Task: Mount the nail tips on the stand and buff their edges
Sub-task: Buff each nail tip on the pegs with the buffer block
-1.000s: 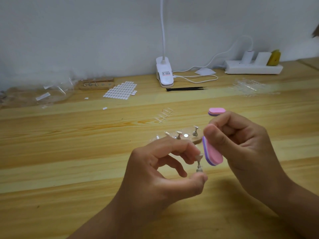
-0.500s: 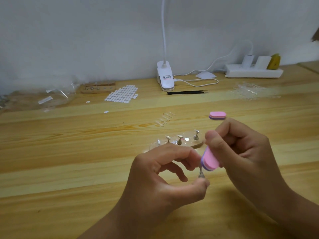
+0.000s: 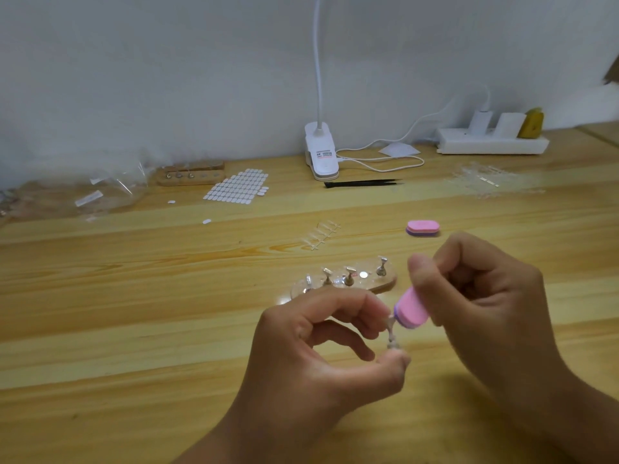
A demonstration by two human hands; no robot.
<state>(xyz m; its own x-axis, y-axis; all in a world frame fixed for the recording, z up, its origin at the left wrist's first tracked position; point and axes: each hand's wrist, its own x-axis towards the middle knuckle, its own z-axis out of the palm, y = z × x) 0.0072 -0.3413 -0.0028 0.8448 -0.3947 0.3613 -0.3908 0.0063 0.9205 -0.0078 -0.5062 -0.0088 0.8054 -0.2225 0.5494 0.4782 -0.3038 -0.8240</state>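
Pink buffer [image 3: 410,311] gripped by right hand [image 3: 485,313] meets tip [image 3: 390,319] on peg [image 3: 392,339] pinched between thumb and forefinger of left hand [image 3: 311,356]; hard pressure could dislodge it.

Pink buffer [image 3: 410,313] seemingly against peg [image 3: 392,337]

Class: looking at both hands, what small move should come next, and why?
Probably a short, light stroke of the held pink buffer across the nail tip: the right hand holds its end against the tip, whose metal peg the left hand pinches.
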